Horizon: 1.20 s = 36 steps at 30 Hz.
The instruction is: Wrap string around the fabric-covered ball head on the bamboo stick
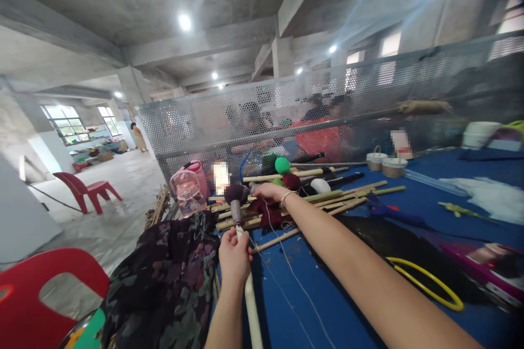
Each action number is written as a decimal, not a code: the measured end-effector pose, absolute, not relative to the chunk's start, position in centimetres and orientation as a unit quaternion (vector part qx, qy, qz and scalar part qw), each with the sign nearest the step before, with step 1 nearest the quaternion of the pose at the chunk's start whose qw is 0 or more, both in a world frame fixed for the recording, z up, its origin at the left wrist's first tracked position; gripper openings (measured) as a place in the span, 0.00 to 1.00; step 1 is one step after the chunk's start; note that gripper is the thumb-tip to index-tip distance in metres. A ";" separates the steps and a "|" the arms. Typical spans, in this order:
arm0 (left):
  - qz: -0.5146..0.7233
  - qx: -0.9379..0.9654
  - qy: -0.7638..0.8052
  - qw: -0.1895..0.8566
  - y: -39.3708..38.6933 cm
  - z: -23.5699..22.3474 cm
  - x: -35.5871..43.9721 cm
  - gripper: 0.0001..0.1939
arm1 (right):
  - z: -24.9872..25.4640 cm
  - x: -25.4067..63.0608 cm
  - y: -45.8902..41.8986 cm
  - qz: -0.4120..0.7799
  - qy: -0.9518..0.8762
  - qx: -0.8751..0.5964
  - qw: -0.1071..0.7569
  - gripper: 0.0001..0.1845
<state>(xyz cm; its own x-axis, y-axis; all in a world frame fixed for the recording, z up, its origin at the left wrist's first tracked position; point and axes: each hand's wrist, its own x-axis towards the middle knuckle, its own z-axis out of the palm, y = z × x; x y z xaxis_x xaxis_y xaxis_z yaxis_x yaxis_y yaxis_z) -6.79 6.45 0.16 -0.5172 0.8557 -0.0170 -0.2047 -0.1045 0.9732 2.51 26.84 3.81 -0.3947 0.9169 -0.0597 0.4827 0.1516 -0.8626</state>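
My left hand (234,253) is closed around a pale stick (252,311), just below its top end. That end carries a dark purple rounded head (236,193) with a greyish wrapped neck (236,212). Beside the head, my right hand (269,192) has its fingers pinched together, and a thin white thread (292,267) trails down from it across the blue table (286,305). The fingertips are partly hidden. Behind and below the right hand lie several wooden sticks (344,202), dark red yarn (268,215), a green ball (282,165) and a white ball (320,186).
Perforated metal panel (184,131) stands behind the table, with people seen through it. A pink bag (189,185) and dark floral cloth (164,278) are at left, beside a red chair (61,267). At right lie a yellow ring (446,294), small tubs (393,167) and a purple box (470,262).
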 end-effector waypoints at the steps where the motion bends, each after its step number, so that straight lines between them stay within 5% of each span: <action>1: 0.681 0.298 0.542 0.392 6.5 0.2 -6.8 0.18 | 4.2 2.5 27.0 0.430 -0.711 -0.484 0.272 0.11; 10: 0.693 0.291 0.526 0.398 6.6 0.0 -6.9 0.18 | 11.7 4.2 28.2 0.409 -0.667 -0.372 0.499 0.11; 24: 0.672 0.316 0.535 0.403 6.5 -0.3 -6.9 0.16 | 20.7 11.3 22.6 0.462 -0.624 -0.173 0.606 0.13; 28: 0.660 0.326 0.544 0.402 6.3 0.0 -6.6 0.16 | 19.9 14.8 17.2 0.455 -0.725 -0.151 0.495 0.12; 33: 0.628 0.381 0.536 0.416 5.5 0.7 -5.7 0.15 | 12.9 17.7 11.3 0.421 -0.867 -0.268 0.007 0.14; 36: 0.601 0.430 0.537 0.407 5.0 1.1 -5.1 0.15 | 7.5 18.0 6.7 0.269 -0.882 -0.381 0.073 0.15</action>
